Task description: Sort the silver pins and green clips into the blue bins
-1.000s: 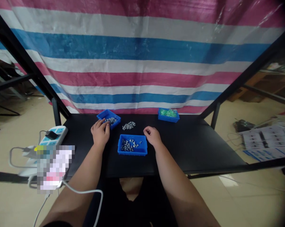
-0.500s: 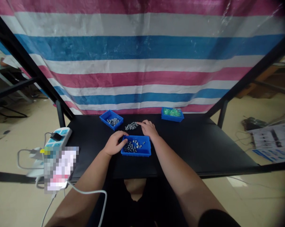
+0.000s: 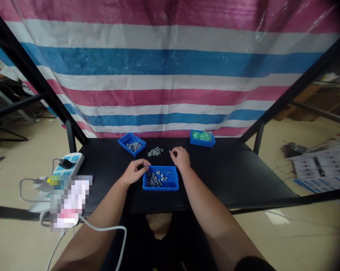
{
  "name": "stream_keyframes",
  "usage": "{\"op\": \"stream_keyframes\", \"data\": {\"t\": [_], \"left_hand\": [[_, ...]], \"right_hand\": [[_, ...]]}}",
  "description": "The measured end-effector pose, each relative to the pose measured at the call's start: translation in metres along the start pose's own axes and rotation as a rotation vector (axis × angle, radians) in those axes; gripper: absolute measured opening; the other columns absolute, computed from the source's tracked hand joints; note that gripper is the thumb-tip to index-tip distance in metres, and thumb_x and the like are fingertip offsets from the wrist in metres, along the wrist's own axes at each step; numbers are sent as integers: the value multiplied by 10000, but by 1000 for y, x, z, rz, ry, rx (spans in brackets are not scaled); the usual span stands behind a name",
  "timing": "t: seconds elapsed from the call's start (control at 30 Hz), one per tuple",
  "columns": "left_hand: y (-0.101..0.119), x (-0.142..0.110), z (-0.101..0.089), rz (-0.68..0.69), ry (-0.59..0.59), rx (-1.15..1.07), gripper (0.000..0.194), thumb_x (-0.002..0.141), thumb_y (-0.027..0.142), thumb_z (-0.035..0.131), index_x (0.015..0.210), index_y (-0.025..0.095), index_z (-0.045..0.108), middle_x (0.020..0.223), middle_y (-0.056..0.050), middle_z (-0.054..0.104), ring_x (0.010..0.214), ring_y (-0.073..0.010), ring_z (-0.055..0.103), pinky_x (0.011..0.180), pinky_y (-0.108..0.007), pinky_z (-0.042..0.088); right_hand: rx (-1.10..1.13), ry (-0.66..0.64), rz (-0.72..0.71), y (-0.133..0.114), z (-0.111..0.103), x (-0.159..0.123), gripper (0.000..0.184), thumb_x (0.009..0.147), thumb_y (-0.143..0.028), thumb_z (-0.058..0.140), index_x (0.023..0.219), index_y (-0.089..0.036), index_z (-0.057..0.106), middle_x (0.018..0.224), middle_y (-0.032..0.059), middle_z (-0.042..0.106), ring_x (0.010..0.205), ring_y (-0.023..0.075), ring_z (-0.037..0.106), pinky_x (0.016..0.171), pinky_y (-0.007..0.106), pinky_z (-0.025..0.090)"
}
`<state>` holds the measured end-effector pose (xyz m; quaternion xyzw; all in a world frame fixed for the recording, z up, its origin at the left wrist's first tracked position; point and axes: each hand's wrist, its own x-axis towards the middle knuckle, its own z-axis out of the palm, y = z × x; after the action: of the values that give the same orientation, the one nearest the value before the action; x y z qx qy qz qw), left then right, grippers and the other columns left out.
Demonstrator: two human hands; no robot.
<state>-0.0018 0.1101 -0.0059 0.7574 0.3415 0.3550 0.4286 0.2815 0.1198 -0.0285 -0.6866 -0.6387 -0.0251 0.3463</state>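
Observation:
A blue tray (image 3: pixel 174 185) holding several small metal parts sits near the front of the black table (image 3: pixel 232 177). My left hand (image 3: pixel 135 171) rests at the tray's left rim, fingers curled in a pinch over its corner. My right hand (image 3: pixel 181 158) is just behind the tray's right corner, fingers curled; what they hold is too small to see. A loose pile of metal parts (image 3: pixel 155 151) lies just left of my right hand. A second blue tray (image 3: pixel 127 140) with metal parts stands at the back left.
A third blue tray (image 3: pixel 202 138) with green pieces stands at the back right. A striped tarp (image 3: pixel 170 75) hangs behind the table. A power strip (image 3: pixel 68 162) and cables lie left of the table. Black frame posts (image 3: pixel 70 139) flank it.
My left hand left the back-left tray and came to the front tray's left rim. My right hand reached to the loose pile, then drew back a little with fingers curled.

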Motion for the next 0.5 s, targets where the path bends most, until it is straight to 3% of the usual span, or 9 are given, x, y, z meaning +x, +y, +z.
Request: {"op": "stream_keyframes", "data": {"t": [0.1, 0.23, 0.5], "left_hand": [[-3, 0, 0, -16, 22, -79, 259, 900, 382, 629, 993, 157, 716, 947, -74, 729, 902, -212, 667, 872, -323, 501], [-7, 0, -3, -66, 107, -227, 277, 888, 412, 636, 981, 157, 693, 964, -82, 736, 936, -231, 683, 891, -343, 514], [-2, -4, -6, -27, 78, -36, 276, 893, 419, 613, 906, 162, 711, 891, -51, 717, 874, -210, 656, 848, -307, 494]], "right_hand": [[-3, 17, 29, 3, -3, -4, 76, 842, -212, 602, 843, -224, 677, 886, 36, 666, 814, 200, 548, 796, 309, 402], [-41, 100, 169, 10, -7, -10, 98, 814, -173, 579, 817, -210, 669, 859, 50, 675, 784, 198, 550, 787, 318, 388], [-78, 179, 319, 18, -20, -28, 89, 794, -226, 606, 802, -220, 694, 847, 57, 691, 737, 205, 537, 701, 316, 378]]}}
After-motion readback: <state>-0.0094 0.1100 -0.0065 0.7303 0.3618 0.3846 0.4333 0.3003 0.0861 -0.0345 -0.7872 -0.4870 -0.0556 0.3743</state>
